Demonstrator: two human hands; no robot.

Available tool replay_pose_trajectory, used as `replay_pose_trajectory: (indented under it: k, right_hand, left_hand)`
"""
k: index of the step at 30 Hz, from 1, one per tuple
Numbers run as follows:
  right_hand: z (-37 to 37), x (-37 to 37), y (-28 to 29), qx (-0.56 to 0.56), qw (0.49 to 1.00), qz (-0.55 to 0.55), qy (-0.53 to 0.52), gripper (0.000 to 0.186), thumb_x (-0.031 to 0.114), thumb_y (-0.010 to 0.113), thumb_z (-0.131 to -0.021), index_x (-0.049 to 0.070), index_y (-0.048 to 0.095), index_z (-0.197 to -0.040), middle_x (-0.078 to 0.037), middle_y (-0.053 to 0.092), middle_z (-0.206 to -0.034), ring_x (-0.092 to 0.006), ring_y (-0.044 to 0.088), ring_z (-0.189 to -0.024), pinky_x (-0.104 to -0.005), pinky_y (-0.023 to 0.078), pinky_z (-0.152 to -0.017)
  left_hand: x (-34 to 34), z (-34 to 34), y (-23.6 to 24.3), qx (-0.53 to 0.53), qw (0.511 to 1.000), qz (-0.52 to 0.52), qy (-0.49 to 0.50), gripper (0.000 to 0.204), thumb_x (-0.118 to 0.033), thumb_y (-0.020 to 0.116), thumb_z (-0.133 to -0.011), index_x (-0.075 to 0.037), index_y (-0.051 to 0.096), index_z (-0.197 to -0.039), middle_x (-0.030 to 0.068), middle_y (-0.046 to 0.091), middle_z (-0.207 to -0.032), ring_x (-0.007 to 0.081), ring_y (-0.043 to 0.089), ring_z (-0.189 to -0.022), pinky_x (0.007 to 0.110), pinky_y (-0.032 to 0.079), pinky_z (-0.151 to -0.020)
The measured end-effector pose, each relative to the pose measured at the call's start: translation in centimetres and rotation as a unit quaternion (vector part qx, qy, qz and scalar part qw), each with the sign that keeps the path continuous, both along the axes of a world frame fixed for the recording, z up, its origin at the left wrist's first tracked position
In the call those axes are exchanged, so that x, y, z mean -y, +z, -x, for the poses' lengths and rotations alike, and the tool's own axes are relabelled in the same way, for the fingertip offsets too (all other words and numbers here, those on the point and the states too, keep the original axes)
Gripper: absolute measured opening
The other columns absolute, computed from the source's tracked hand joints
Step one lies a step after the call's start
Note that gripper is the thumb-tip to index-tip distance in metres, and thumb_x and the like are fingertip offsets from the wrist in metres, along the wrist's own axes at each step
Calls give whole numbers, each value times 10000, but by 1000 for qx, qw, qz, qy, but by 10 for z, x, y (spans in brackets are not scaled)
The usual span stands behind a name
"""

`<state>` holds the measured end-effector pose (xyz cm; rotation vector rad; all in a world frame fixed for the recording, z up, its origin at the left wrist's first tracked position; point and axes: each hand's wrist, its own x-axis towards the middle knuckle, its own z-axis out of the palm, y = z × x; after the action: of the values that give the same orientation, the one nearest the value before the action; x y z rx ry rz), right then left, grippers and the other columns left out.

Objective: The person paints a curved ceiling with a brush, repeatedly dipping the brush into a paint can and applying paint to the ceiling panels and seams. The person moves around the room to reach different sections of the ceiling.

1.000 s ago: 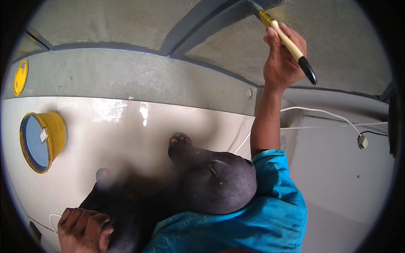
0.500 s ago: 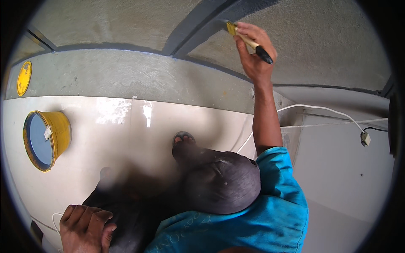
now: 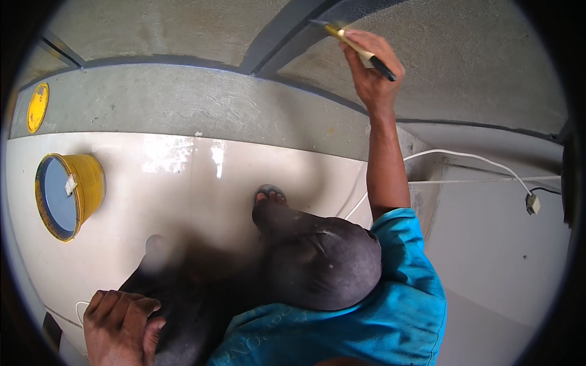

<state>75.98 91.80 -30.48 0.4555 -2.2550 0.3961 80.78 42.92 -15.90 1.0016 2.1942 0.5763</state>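
My right hand (image 3: 379, 70) is closed around the pale handle of a paintbrush (image 3: 367, 55), whose black end points down toward my wrist. The bristle tip reaches the dark grey painted band (image 3: 287, 44) that runs up the rough grey wall (image 3: 452, 67). Down at the lower left, my left hand (image 3: 119, 323) rests by my bent knee in dark trousers. Its fingers are loosely bent and the thumb stands apart, with nothing seen in it. Farther left, a yellow bucket (image 3: 91, 183) stands on the floor, holding grey paint (image 3: 60, 198).
A yellow lid (image 3: 38, 108) lies on the grey ledge (image 3: 152, 100) below the wall. White cable (image 3: 473, 156) runs along the right side to a small plug or socket (image 3: 533, 204). My sandalled foot (image 3: 269, 194) is on the pale floor (image 3: 226, 201), which has whitish smears.
The brush has turned edge-on and its tip has shifted slightly up and left along the painted band. My left hand stays by the knee. The whole view has shifted a little.
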Motion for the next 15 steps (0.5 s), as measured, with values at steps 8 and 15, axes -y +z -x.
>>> replay_pose_trajectory:
  k: [8,15]
  right_hand:
    - [-10,-1,108,-263,952,-127,-96,269,40,812,-854,25,722,-1107,-105,742,-1066,-211,727,-1018,-322,623,-891]
    - [-4,-1,24,-144,977,-134,-87,343,53,780,-790,178,802,-1109,-31,694,-1108,-225,658,-1075,-340,597,-901]
  left_hand:
    - [-3,6,0,3,1000,11,4,164,-104,644,-915,-5,670,-1044,169,701,-981,377,648,-917,449,506,-818]
    - [-3,3,4,6,1000,12,13,157,-116,643,-929,-19,676,-1047,166,703,-982,383,645,-916,457,506,-821]
